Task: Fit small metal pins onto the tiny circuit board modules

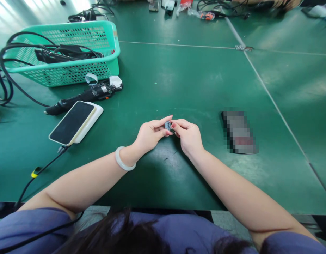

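Note:
Between my two hands is a small bluish-grey part with a metallic edge (167, 125), too small to name. My left hand (150, 133) pinches it from the left between thumb and fingers, and a pale bangle circles that wrist. From the right, my right hand (188, 134) grips the same part, its thumb and fingertips close against it. The fingers cover much of the part. Both hands are just above the green table (178, 81).
To the left lie a phone (73, 122) on a white block, a black electric screwdriver (86, 95) and a green basket (80, 68) of cables. A pixelated dark object (239, 132) rests at right. Cables and small parts lie along the far edge.

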Demonstrator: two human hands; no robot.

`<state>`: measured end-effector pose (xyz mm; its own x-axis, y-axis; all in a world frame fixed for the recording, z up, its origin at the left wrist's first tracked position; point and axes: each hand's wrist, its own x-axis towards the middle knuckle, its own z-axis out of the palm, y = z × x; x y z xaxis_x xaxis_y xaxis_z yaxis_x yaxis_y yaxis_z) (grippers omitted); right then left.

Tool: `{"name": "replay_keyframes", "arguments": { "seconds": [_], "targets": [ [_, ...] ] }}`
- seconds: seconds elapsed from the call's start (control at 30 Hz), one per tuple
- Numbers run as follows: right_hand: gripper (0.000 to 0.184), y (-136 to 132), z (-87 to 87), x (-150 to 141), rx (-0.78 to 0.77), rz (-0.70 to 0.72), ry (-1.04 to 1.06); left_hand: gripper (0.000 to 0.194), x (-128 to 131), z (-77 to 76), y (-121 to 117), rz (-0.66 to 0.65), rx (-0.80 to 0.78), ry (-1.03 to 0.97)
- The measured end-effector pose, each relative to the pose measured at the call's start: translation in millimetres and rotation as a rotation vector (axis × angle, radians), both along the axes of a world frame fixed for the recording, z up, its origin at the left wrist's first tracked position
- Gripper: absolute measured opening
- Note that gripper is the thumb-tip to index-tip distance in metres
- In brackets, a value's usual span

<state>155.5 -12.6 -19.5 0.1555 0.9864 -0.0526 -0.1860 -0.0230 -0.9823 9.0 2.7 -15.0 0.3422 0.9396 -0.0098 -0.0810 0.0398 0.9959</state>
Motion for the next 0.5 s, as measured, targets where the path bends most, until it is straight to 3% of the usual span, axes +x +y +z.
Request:
{"name": "replay_keyframes", "arguments": {
  "seconds": [0.5],
  "targets": [
    [0.031,-1.5,2.3,-3.9,-0.117,0.057,0.154,0.054,1.6,1.1,-1.7,0.008,-0.03,0.015]
  ]
}}
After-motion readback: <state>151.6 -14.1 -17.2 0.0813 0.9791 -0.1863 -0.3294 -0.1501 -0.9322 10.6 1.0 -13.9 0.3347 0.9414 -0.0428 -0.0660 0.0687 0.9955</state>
